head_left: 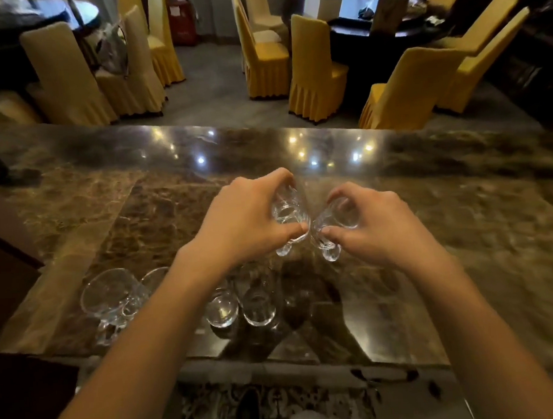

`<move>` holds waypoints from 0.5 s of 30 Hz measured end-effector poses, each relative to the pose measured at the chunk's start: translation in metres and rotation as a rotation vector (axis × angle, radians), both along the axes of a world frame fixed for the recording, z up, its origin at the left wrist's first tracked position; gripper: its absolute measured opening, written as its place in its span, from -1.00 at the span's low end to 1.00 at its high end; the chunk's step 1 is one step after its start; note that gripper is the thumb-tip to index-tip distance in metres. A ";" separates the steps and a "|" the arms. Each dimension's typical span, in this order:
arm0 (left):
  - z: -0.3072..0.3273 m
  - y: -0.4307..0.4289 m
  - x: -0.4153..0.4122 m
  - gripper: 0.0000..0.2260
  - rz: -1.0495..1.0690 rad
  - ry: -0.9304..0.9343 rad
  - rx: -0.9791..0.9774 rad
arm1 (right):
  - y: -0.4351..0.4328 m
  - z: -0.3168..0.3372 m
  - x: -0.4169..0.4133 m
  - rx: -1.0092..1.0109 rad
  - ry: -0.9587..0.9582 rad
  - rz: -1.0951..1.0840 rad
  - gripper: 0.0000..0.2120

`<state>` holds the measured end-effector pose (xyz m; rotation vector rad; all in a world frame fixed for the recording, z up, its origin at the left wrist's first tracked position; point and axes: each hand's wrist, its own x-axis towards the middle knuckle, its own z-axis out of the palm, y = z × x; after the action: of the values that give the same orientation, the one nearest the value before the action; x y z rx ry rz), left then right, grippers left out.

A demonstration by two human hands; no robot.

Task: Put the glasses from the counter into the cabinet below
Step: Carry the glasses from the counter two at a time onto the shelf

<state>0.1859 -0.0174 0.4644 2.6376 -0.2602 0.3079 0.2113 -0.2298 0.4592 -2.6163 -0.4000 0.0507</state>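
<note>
My left hand [243, 217] grips a small clear glass [290, 218] from above, over the middle of the brown marble counter [158, 210]. My right hand [370, 226] holds a second small clear glass [334, 228] the same way, and the two glasses nearly touch. Nearer to me on the counter stand two small glasses [222, 306] [258, 306] side by side. At the near left stand two larger stemmed glasses [110, 300], partly hidden by my left forearm. The cabinet below the counter is out of sight.
The counter's near edge [278, 368] runs just in front of me, with patterned floor beneath. Beyond the far edge stand yellow-covered chairs [315, 67] around dark round dining tables [383, 21]. A dark wooden surface [18, 396] lies at the lower left.
</note>
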 end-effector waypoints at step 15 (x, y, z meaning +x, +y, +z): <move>-0.055 -0.048 -0.014 -0.40 -0.121 0.327 0.573 | -0.028 -0.052 -0.023 -0.267 0.200 0.169 -0.53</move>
<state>0.1719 -0.0653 0.4094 3.1506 -0.4491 -0.2834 0.1884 -0.2580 0.4070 -2.7952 -0.5761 0.4466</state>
